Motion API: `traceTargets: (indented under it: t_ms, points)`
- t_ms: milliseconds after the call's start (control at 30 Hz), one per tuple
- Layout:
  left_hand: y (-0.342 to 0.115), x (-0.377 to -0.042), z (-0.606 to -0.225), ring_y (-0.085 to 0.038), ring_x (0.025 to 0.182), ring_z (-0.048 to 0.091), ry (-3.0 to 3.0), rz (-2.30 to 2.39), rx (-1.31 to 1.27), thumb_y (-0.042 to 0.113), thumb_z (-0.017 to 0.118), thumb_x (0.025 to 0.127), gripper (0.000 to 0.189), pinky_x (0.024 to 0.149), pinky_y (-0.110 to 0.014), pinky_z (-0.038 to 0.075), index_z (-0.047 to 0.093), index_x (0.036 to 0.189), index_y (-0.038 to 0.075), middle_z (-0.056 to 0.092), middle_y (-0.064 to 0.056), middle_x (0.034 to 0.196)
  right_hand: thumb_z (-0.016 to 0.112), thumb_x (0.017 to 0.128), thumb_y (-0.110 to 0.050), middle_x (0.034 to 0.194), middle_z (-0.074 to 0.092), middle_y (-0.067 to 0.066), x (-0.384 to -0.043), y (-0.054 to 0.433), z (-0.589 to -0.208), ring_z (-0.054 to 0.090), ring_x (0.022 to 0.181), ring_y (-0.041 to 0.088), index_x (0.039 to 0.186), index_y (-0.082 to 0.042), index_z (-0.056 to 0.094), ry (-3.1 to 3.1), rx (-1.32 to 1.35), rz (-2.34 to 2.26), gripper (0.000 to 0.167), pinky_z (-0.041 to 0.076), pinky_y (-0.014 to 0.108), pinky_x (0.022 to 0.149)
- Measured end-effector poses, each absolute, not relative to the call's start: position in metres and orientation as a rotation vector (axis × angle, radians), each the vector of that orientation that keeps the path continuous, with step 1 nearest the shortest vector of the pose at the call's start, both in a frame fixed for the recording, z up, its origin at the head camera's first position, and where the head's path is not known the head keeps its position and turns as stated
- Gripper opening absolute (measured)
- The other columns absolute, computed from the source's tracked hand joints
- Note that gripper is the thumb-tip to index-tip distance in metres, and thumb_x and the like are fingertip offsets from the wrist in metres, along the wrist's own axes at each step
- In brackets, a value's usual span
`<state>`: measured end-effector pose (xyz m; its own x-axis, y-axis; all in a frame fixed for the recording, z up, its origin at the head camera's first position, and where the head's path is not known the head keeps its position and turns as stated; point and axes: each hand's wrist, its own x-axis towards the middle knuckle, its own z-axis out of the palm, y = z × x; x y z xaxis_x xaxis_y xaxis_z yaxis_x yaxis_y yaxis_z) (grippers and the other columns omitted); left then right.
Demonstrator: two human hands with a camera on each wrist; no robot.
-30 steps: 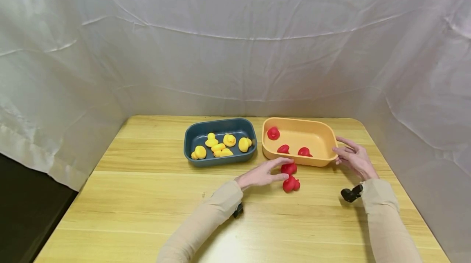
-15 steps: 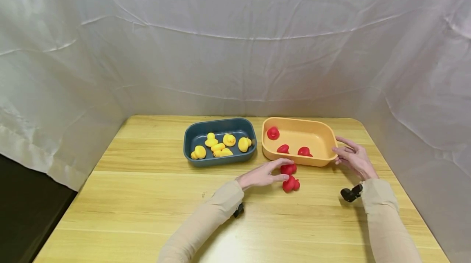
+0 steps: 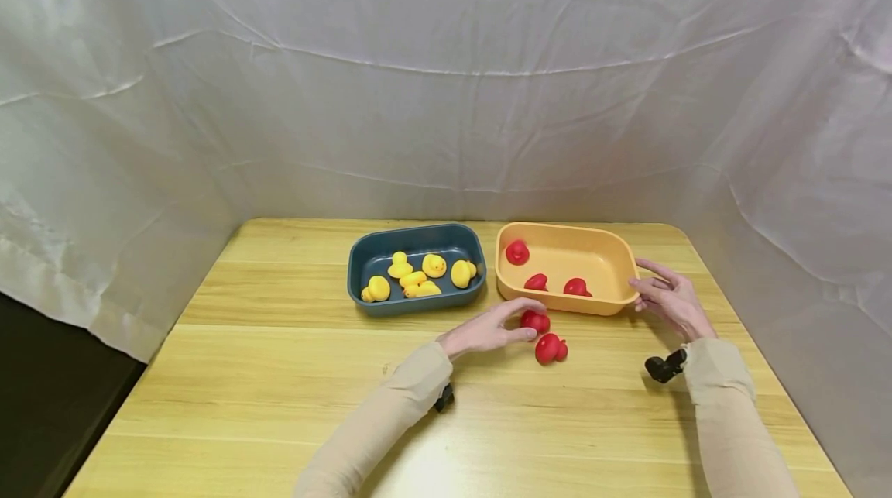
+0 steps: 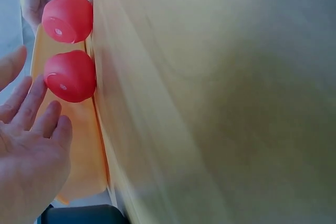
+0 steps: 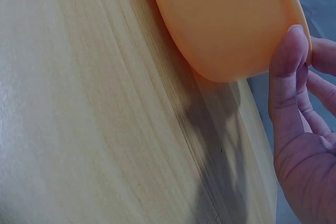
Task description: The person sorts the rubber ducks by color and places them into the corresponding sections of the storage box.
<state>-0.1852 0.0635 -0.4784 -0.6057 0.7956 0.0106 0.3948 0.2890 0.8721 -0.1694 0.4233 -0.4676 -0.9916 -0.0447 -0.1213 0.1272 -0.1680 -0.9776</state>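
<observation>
In the head view, my left hand (image 3: 488, 329) reaches over a red rubber duck (image 3: 534, 321) in front of the orange tray. Seen from the left wrist, the fingers (image 4: 32, 103) are nearly straight and one fingertip meets the edge of the nearer red duck (image 4: 70, 76); the thumb stands apart from it. A second red duck (image 3: 550, 348) lies on the table, just nearer the person. At the right end, my right hand (image 3: 672, 303) pinches the rim of the orange tray (image 5: 231, 30), thumb inside and fingers outside. Three red ducks (image 3: 518, 252) lie within this tray.
A dark blue tray (image 3: 358, 254) with several yellow ducks (image 3: 434, 266) stands left of the orange one. Both are on a wooden table (image 3: 279, 374), with a pale curtain (image 3: 446, 95) behind and along the sides. Each wrist carries a black camera (image 3: 665, 366).
My left hand has shifted slightly left, and the red duck beneath its fingers has slid left with it. The right hand and both trays have stayed in place.
</observation>
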Motion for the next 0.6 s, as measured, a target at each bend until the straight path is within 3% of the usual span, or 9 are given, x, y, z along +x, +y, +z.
traceTargets:
  t_ms: [267,467,600]
  points:
    - [0.052,-0.188,-0.476,-0.024,0.131,0.055,2.173,1.292,1.165,0.006,0.068,0.094,0.051,0.12,-0.036,0.042,0.052,0.143,0.005,0.058,-0.014,0.143,0.064,0.096,0.0,0.087,0.074,-0.001,-0.171,0.424,-0.471,0.068,0.066,0.01,0.146,-0.005,0.043,1.969,0.102,-2.308,0.054,0.062,0.023,0.062]
    - [0.046,-0.189,-0.475,-0.025,0.116,0.061,2.199,1.325,1.167,0.003,0.077,0.087,0.055,0.107,-0.026,0.049,0.057,0.138,0.004,0.066,-0.016,0.124,0.063,0.096,0.001,0.086,0.075,-0.001,-0.17,0.423,-0.47,0.068,0.065,0.01,0.145,-0.006,0.044,1.962,0.095,-2.319,0.053,0.062,0.023,0.061]
    - [0.044,-0.188,-0.475,-0.026,0.113,0.062,2.198,1.352,1.147,0.001,0.079,0.084,0.057,0.104,-0.025,0.05,0.059,0.137,0.004,0.065,-0.016,0.117,0.063,0.096,0.001,0.086,0.075,-0.001,-0.17,0.423,-0.469,0.068,0.065,0.01,0.143,-0.009,0.047,1.957,0.091,-2.32,0.05,0.062,0.023,0.061]
